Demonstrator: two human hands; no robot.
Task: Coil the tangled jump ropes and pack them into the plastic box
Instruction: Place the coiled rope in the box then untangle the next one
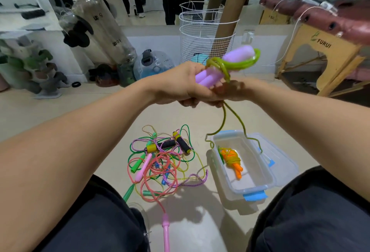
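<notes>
— While my left grip (180, 83) clamps the purple handles (208, 76), where's the green rope (233, 65)?
— Coiled above my blurred right grip (230, 91), apparently pinching it; the plastic box (258, 183) sits below.

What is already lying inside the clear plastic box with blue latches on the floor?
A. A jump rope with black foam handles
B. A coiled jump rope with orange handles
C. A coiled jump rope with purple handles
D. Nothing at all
B: the clear plastic box with blue latches holds one bundled yellow-green jump rope with orange handles, while the purple-handled jump rope is in the person's hands.
</notes>
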